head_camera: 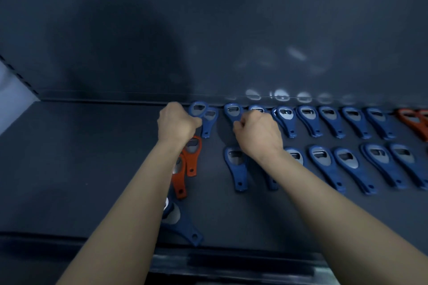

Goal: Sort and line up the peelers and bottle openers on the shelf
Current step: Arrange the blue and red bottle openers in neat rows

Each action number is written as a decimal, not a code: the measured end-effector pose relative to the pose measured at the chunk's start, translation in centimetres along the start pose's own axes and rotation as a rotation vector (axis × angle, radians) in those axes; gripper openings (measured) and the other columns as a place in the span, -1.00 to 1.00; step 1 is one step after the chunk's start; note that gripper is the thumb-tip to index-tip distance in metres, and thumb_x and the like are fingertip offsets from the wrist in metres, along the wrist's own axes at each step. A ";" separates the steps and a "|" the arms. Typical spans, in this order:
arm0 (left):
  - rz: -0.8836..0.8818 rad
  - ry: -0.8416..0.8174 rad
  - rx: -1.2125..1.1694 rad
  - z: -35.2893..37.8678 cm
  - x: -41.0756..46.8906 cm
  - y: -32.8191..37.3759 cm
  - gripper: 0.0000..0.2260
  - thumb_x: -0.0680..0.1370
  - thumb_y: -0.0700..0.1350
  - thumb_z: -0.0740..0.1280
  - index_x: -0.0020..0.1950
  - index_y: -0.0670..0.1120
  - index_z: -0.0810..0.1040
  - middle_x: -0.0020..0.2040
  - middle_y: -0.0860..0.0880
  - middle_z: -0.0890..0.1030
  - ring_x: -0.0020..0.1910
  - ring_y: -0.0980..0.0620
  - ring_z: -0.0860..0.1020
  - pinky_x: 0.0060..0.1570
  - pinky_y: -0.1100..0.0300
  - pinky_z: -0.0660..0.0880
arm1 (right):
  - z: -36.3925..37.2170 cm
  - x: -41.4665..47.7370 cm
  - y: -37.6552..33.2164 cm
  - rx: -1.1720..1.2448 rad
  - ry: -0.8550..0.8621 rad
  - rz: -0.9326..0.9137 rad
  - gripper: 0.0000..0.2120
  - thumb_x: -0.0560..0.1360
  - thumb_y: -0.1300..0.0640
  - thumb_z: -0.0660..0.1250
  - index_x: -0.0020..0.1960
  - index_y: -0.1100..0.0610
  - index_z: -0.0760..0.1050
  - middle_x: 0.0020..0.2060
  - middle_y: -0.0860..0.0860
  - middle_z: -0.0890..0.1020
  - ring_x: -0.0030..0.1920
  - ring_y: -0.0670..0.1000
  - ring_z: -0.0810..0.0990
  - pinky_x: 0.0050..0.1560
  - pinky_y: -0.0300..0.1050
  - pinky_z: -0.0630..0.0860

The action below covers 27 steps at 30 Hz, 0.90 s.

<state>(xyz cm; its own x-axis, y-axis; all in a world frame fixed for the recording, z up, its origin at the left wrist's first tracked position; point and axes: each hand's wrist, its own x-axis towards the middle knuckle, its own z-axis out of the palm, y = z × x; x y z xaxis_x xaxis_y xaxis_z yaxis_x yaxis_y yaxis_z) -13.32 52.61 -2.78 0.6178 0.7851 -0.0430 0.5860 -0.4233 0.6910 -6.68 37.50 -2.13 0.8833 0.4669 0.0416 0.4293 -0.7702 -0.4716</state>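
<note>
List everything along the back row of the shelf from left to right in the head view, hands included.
left hand → leftmost blue opener, which it grips → pinched blue opener → right hand that pinches it → row of blue openers → orange openers at the right edge.

The blue bottle openers look like smooth plastic with shiny metal insets; the orange ones match. The dark shelf looks matt.
</note>
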 end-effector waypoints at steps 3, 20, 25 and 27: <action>-0.007 0.005 0.016 1.4 -0.4 1.2 -0.63 0.35 -0.24 0.38 -0.49 -0.12 0.21 -0.52 -0.01 0.27 -0.56 0.07 0.24 -0.59 0.28 0.14 | -0.6 -0.2 0.6 -0.014 0.007 -0.015 -0.65 0.53 0.13 0.19 -0.41 0.16 0.23 -0.47 0.03 0.35 -0.39 0.11 0.37 -0.45 -0.17 0.19; 0.007 0.045 0.138 3.5 -1.9 1.9 -0.67 0.41 -0.13 0.42 -0.42 -0.16 0.31 -0.41 -0.06 0.42 -0.35 -0.09 0.45 -0.44 0.18 0.25 | -0.9 -4.3 -0.1 -0.225 -0.290 -0.094 -0.61 0.49 0.00 0.34 0.16 0.24 0.38 0.06 0.13 0.56 0.09 0.16 0.54 -0.20 -0.10 0.34; 0.054 0.124 0.168 1.7 -2.8 0.9 -0.76 0.42 -0.07 0.42 -0.23 -0.25 0.51 -0.23 -0.15 0.55 -0.14 -0.18 0.54 -0.27 0.12 0.36 | -0.1 -5.2 -0.7 -0.207 -0.277 -0.056 -0.61 0.49 0.08 0.35 0.18 0.24 0.28 0.04 0.14 0.57 0.10 0.19 0.54 -0.20 -0.07 0.34; 0.037 0.157 0.168 0.2 -3.2 0.1 -0.81 0.41 -0.16 0.38 -0.28 -0.27 0.49 -0.29 -0.15 0.54 -0.19 -0.20 0.55 -0.27 0.10 0.41 | 0.2 -5.3 -0.7 -0.226 -0.273 -0.046 -0.64 0.50 0.14 0.33 0.18 0.25 0.27 0.04 0.15 0.57 0.09 0.19 0.55 -0.21 -0.07 0.35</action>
<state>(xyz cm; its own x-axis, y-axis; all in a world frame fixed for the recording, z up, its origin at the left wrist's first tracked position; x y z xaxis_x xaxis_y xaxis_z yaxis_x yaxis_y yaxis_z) -15.12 49.91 -2.71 0.5591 0.8228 0.1023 0.6515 -0.5123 0.5595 -11.67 35.66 -2.19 0.7926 0.5784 -0.1929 0.5248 -0.8082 -0.2670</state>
